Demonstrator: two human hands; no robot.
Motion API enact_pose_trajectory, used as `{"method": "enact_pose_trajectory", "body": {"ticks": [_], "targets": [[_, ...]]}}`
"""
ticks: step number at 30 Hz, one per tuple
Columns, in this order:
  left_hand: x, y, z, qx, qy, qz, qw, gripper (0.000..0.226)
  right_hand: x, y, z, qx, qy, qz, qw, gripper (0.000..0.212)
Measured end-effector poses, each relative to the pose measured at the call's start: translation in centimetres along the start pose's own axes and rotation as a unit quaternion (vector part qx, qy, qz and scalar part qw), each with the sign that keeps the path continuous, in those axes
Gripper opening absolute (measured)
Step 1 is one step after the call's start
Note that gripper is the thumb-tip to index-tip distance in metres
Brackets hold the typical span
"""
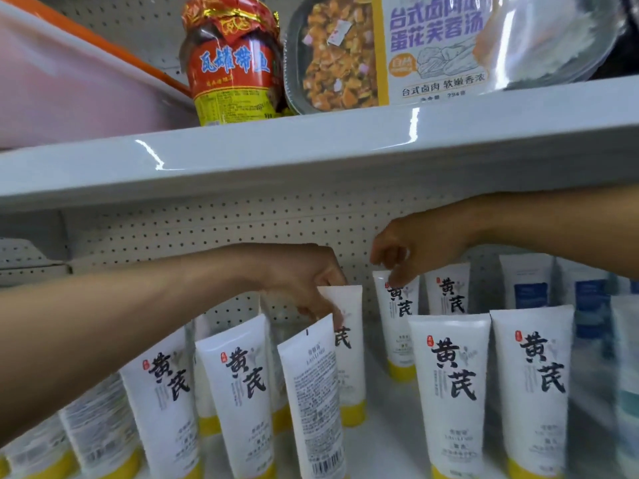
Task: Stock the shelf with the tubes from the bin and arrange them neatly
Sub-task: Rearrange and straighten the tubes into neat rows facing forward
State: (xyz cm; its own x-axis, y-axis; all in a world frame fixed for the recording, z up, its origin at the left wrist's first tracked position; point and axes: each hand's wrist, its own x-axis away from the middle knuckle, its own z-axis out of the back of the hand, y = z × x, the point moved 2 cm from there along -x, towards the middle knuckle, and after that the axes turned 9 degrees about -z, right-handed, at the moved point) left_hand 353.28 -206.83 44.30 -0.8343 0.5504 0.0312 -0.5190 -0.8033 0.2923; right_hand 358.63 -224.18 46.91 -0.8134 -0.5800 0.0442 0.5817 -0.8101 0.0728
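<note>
Several white tubes with yellow caps and black lettering stand cap-down on the lower shelf. My left hand reaches in from the left and pinches the top edge of a tube in the back row. In front of that one stands a tube turned backwards, barcode facing out. My right hand comes in from the right under the upper shelf and pinches the top of another back-row tube. Two front tubes stand at the right. The bin is out of view.
The grey upper shelf hangs just above my right forearm, carrying a red jar and a packaged meal. White and blue tubes stand at the far right. Perforated backboard lies behind the tubes.
</note>
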Motion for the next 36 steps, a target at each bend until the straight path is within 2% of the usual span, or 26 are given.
{"method": "enact_pose_trajectory", "body": {"ticks": [3,7,16,19,21,24,26,31,34,36], "targets": [[-1.3,-1.0,0.1,0.013,0.013,0.014,1.0,0.015,-1.1,-1.0,-0.7,0.035,-0.021,0.003,0.999,0.034],[-2.7,-2.2,0.4,0.01,0.024,0.052,0.998,0.024,-2.1,-1.4,-1.5,0.05,-0.033,0.001,0.998,0.029],[-4.9,-3.5,0.7,0.022,0.04,0.07,0.996,0.035,-2.9,-0.6,-1.9,-0.009,-0.033,-0.008,0.999,0.021],[-5.1,-3.6,0.8,0.046,0.036,0.061,0.996,0.029,-2.8,-0.5,-1.9,-0.026,-0.033,-0.004,0.999,0.023],[-5.2,-3.5,0.7,0.038,0.03,0.072,0.996,0.033,-2.8,-0.5,-2.0,-0.034,-0.035,0.0,0.999,0.021],[-5.4,-3.2,0.5,0.02,0.022,0.089,0.996,0.039,-3.0,-0.4,-2.1,-0.041,-0.039,0.004,0.998,0.012],[-5.4,-2.9,0.4,0.034,0.031,0.067,0.997,0.036,-3.1,-0.3,-2.1,-0.046,-0.039,0.003,0.998,0.007],[-5.3,-2.9,0.3,0.045,0.051,0.054,0.996,0.035,-3.1,-0.3,-2.2,-0.053,-0.044,-0.002,0.998,0.008],[-5.1,-3.1,0.4,0.042,0.052,0.053,0.996,0.035,-3.0,-0.4,-2.1,-0.05,-0.043,-0.008,0.998,0.02],[-5.1,-3.3,0.4,0.046,0.052,0.054,0.996,0.034,-3.1,-0.4,-2.1,-0.048,-0.041,-0.009,0.998,0.018]]}}
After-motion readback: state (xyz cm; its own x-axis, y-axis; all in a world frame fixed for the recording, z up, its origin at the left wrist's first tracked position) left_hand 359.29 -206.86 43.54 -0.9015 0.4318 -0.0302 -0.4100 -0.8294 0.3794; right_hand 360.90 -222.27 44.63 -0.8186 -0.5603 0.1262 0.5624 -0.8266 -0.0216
